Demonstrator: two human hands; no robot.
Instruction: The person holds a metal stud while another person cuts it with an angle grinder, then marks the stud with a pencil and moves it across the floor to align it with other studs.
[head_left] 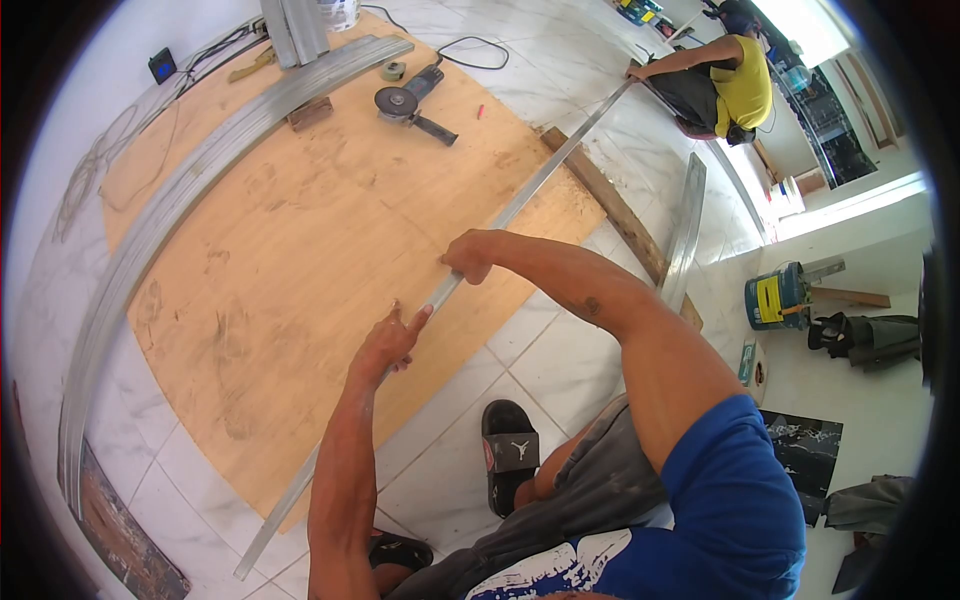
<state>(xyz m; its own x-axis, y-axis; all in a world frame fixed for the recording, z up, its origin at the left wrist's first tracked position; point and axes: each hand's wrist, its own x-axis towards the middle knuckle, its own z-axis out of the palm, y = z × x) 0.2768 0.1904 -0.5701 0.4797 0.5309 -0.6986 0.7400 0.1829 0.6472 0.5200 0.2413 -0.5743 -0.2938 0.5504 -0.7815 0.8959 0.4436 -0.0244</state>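
A long, thin metal profile [530, 190] runs diagonally from the lower left to the upper right, over a plywood sheet [300, 250]. My right hand [470, 256] is closed around it near its middle. Just below, my left hand [390, 345] grips the same profile, with its thumb lying along the metal and a finger raised. The undersides of both hands' fingers are partly hidden. At the far end, a crouching person in a yellow top [745, 90] has a hand on the profile.
An angle grinder [405, 103] and a tape measure [393, 70] lie on the plywood. Longer metal profiles [180, 200] stretch along the left. A wooden plank [610, 200] and another metal profile [686, 225] lie at right, near a bucket [778, 297]. Cables [95, 165] trail by the wall.
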